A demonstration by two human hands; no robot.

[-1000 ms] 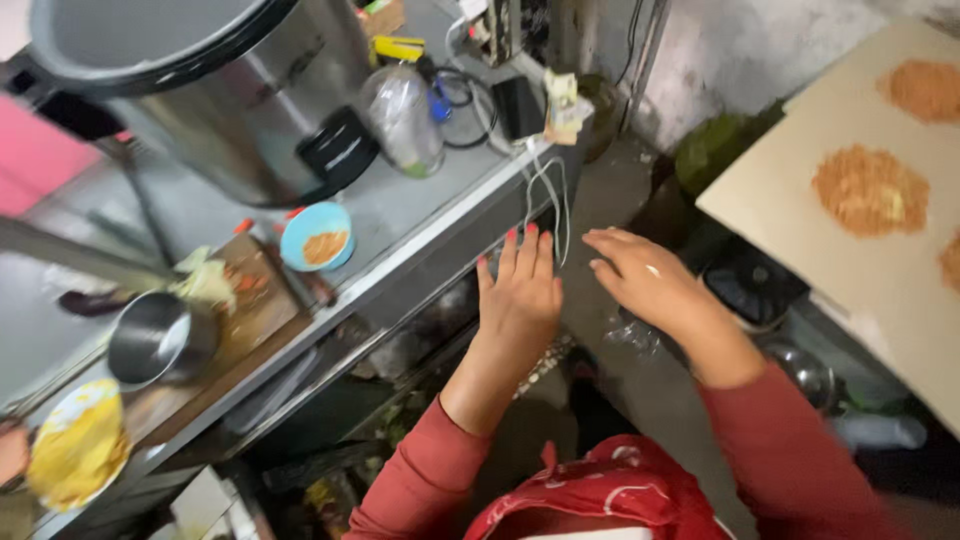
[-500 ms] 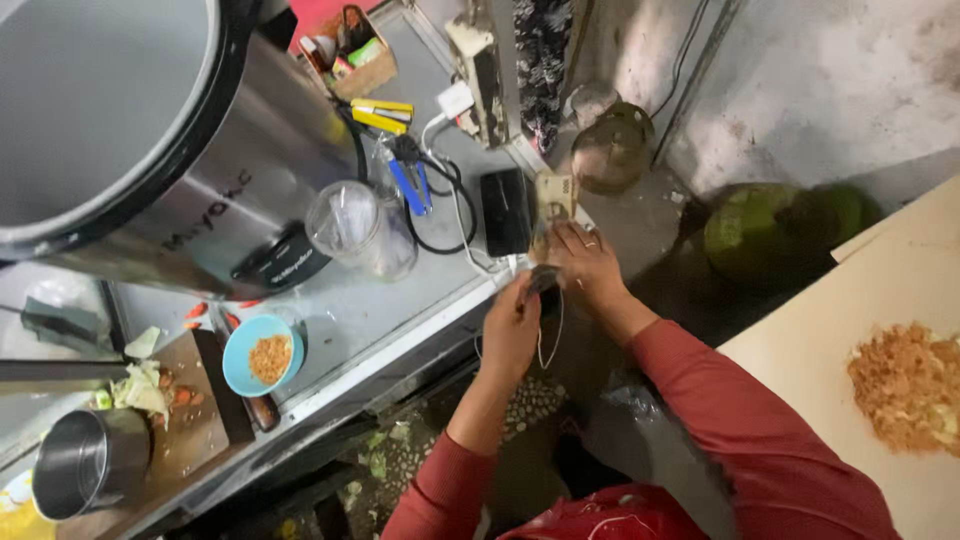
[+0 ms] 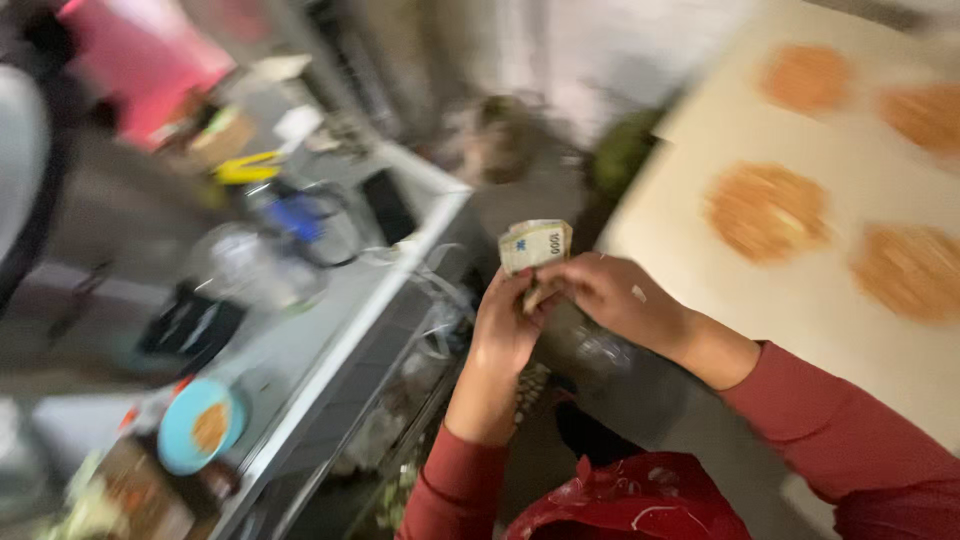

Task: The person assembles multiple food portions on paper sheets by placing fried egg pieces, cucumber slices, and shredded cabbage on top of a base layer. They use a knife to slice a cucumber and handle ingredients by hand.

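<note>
Blurred kitchen corner, head view: steel counter (image 3: 330, 340) running down the left of frame, pale board (image 3: 800, 290) with four orange heaps at upper right. At centre, left hand (image 3: 503, 330) and right hand (image 3: 605, 295) both pinched closed on folded banknotes (image 3: 535, 245), apparently sorting them; next likely needs a thumb peeling one note free. Lower left, small blue bowl (image 3: 200, 428) holding orange crumbs.

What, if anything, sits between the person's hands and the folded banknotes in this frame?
Nothing visible does. The left hand and right hand both already grip the folded banknotes, which stick up above the fingers beside the metal counter's edge. The frame is motion-blurred, so the finer grip detail is unclear.
</note>
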